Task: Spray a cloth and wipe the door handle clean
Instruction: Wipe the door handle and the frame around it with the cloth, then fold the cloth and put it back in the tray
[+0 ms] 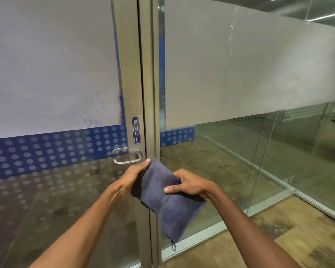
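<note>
A folded grey-blue cloth [167, 206] hangs in front of the door frame, held by both hands. My left hand [132, 177] grips its upper left edge, fingertips just below the handle. My right hand [188, 183] pinches its upper right side, thumb across the front. The silver lever door handle [127, 161] sits on the metal door stile [132, 84], a little above and left of the cloth, untouched. A small loop dangles from the cloth's bottom corner. No spray bottle is in view.
A "PULL" sign [136, 130] is fixed above the handle. The glass door on the left has frosted film and a blue dotted band [46, 151]. A glass partition [259, 132] runs to the right, over a wood-look floor [290, 238].
</note>
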